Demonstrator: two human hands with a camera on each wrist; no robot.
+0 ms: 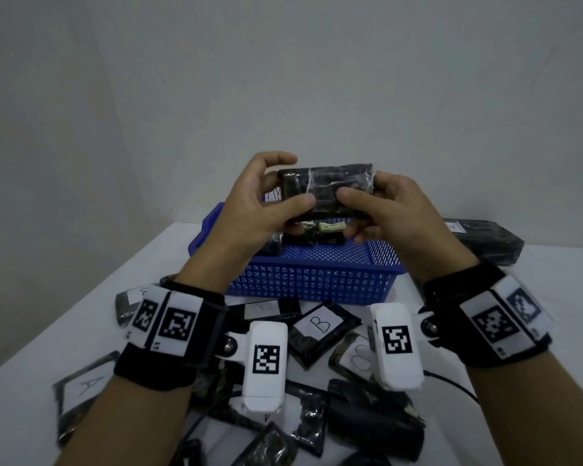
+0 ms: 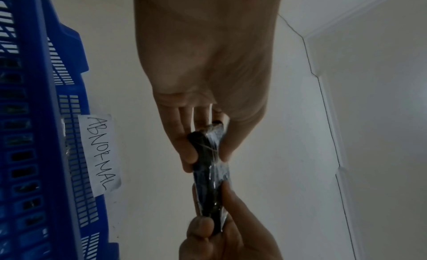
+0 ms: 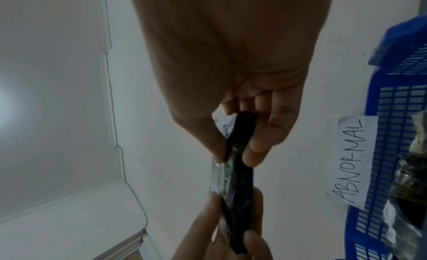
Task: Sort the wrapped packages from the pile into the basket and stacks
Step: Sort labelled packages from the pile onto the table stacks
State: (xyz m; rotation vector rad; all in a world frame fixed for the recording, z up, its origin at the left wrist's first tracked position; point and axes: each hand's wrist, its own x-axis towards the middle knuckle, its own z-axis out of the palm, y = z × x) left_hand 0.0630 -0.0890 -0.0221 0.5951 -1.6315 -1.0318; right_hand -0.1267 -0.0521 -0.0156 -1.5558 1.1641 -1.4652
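Note:
A flat black package (image 1: pixel 327 188) wrapped in clear film is held up above the blue basket (image 1: pixel 312 277). My left hand (image 1: pixel 266 200) pinches its left end between thumb and fingers. My right hand (image 1: pixel 381 205) pinches its right end the same way. The left wrist view shows the package (image 2: pixel 209 165) edge-on between both hands, and so does the right wrist view, with the package (image 3: pixel 235 174) thin and dark. Several wrapped packages (image 1: pixel 317 235) lie inside the basket. A paper label reading ABNORMAL (image 2: pixel 100 152) is stuck on the basket's far wall (image 3: pixel 392 118).
A pile of black wrapped packages lies on the white table (image 1: pixel 44 334) near me, some with paper labels such as B (image 1: pixel 318 324) and A (image 1: pixel 88 385). A stack of black packages (image 1: pixel 488 240) sits right of the basket. A white wall stands behind.

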